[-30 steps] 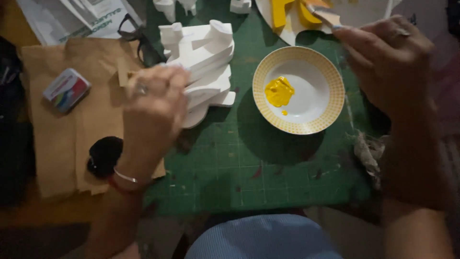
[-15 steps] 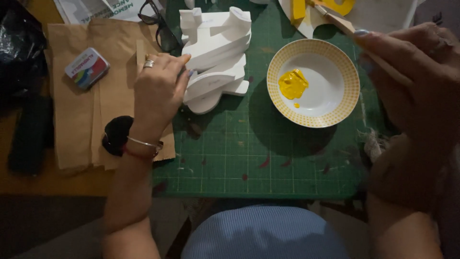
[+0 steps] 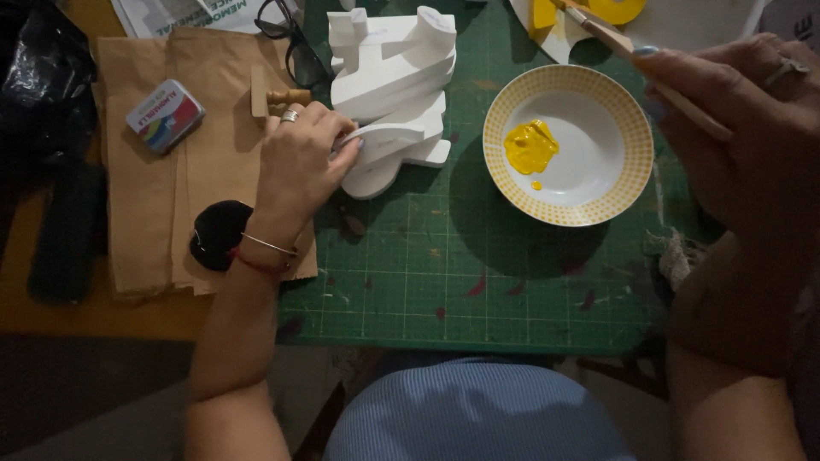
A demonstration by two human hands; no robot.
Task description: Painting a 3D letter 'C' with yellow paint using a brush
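Green cutting mat point(image 3: 478, 282) with a pale grid covers the middle of the frame; it has small red and dark paint marks. It lies on a yellow-brown table point(image 3: 94, 316), and brown paper point(image 3: 171, 188) is spread at the left with a small tin point(image 3: 165, 115), a black round lid point(image 3: 218, 235) and a wooden stamp point(image 3: 275, 96) on it. The left hand point(image 3: 299, 162) is closed on the edge of the white shapes point(image 3: 393, 90), which are stacked at the upper centre. The right hand point(image 3: 735, 137), at the upper right, grips a brush point(image 3: 641, 60) above the bowl point(image 3: 628, 183) with yellow paint point(image 3: 530, 147). The brush tip is cut off by the top edge, near a yellow piece point(image 3: 547, 13). Glasses point(image 3: 295, 38) are half out of frame. The left side is very dark; the black things there are hard to make out.
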